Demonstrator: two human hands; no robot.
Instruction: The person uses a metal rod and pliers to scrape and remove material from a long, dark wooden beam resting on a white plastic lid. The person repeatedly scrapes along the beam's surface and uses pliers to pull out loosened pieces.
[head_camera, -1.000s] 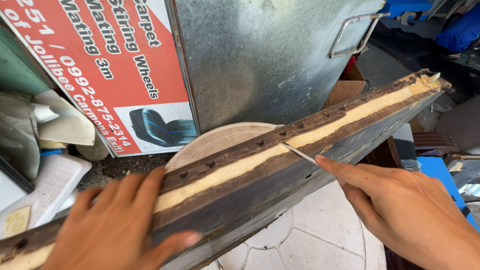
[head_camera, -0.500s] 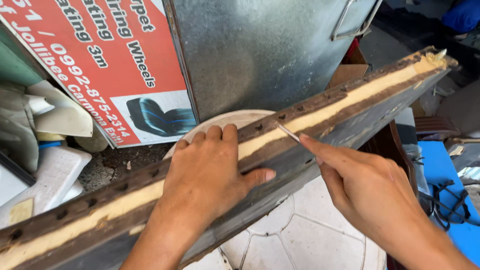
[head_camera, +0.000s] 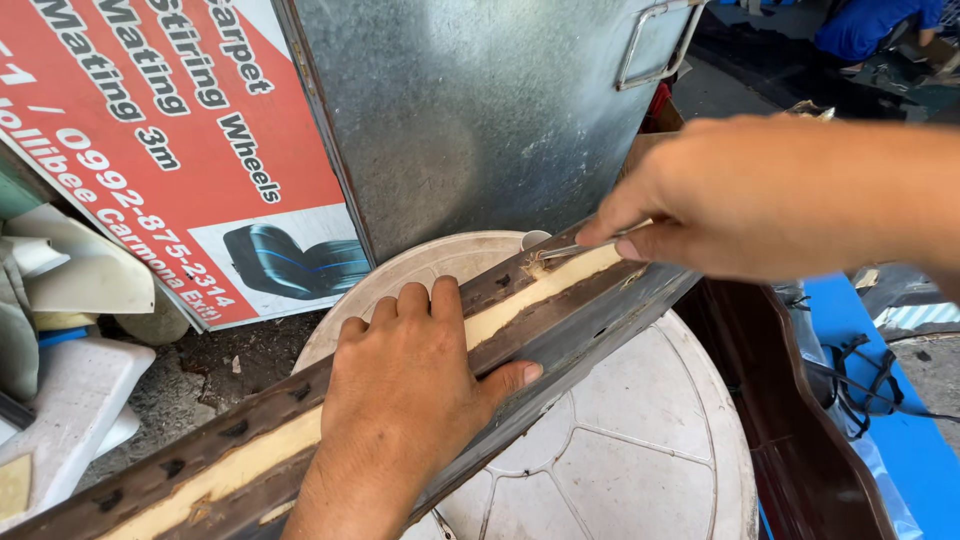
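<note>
Two hands work a long dark trim strip (head_camera: 560, 320) lying across a round white lid (head_camera: 640, 420): left hand (head_camera: 410, 390) pressed flat, fingers spread; right hand (head_camera: 760, 195) fingers pinching a thin metal tool (head_camera: 585, 245).

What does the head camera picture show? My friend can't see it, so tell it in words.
A person's left hand presses down on a long dark strip with a pale foam line along its middle, while the right hand holds a thin metal tool against the foam. The strip lies across a round white lid, with a metal box and a red sign behind.
</note>
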